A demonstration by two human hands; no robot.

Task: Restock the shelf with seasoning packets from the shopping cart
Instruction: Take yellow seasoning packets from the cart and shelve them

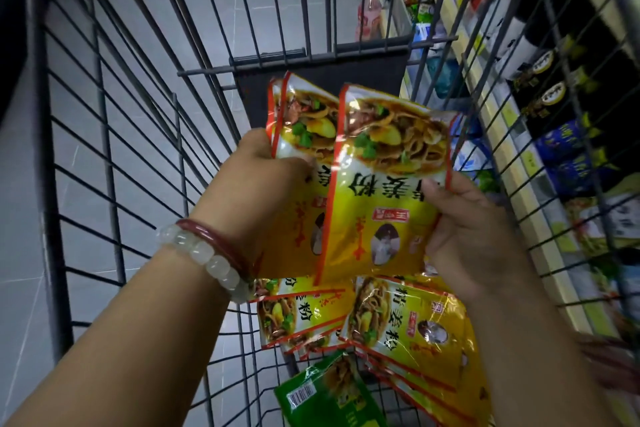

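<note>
My left hand (273, 163) grips a stack of yellow seasoning packets (301, 135) by their left edge, above the shopping cart (114, 135). My right hand (474, 229) pinches the front yellow packet (381, 191) at its right edge, thumb on the printed face. Held packets: long axis runs roughly vertical in view, tilted slightly; the food picture is at the far end, so the print reads upside down to me. Cart contents: more yellow packets (408, 326) lying flat in overlapping piles on the wire floor, plus one green packet (329, 395) nearest me, barcode up. The shelf (540, 135) stands right of the cart, stocked with assorted goods.
</note>
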